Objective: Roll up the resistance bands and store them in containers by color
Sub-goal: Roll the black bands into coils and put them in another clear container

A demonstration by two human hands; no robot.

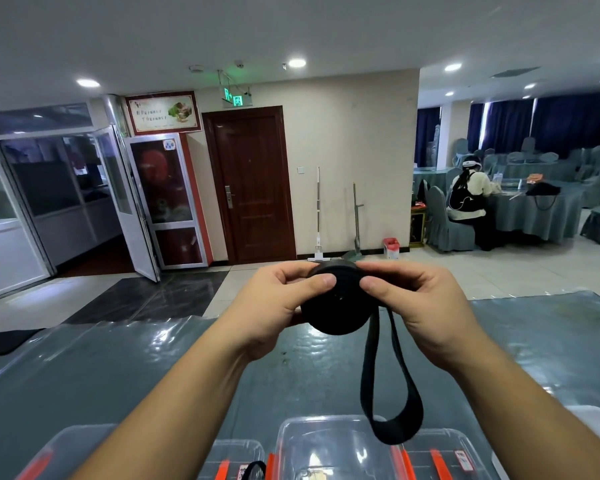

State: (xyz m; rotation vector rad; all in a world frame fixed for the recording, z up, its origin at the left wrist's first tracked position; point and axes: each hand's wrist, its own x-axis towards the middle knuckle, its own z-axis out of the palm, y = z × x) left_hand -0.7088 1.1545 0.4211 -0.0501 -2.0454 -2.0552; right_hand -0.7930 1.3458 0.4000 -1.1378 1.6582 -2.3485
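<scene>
- Clear plastic boxes sit nearest, along the bottom edge: one lidded box (357,445) with orange latches on the right, another box (236,459) to its left with a scrap of black strap showing at its rim.
- Both boxes rest on the counter (125,368), which is covered in a grey-green cloth under shiny clear plastic.
- Above the counter, both bare forearms reach forward and meet at a black band (333,299), most of it wound into a thick round coil.
- Her or his left hand (274,306) curls round the coil's left side, thumb laid across the top face, fingers behind it (their tips are hidden).
- On the other side the right hand (426,303) has its grip closed on the coil's right edge, thumb tip pressed on top just beside the left thumb.
- From under the right thumb the unrolled end of the band hangs down as a long loop (392,410), its bottom dangling over the right-hand box's lid; I cannot tell whether it touches the lid.
- Beyond the counter lies a pale tiled floor with a dark patch, then a brown door (253,185) under a green exit sign.
- Two mops lean on the cream wall right of the door, a small red-topped bin near them.
- Far right, a person (468,192) sits with their back turned at a round draped table among covered chairs.
</scene>
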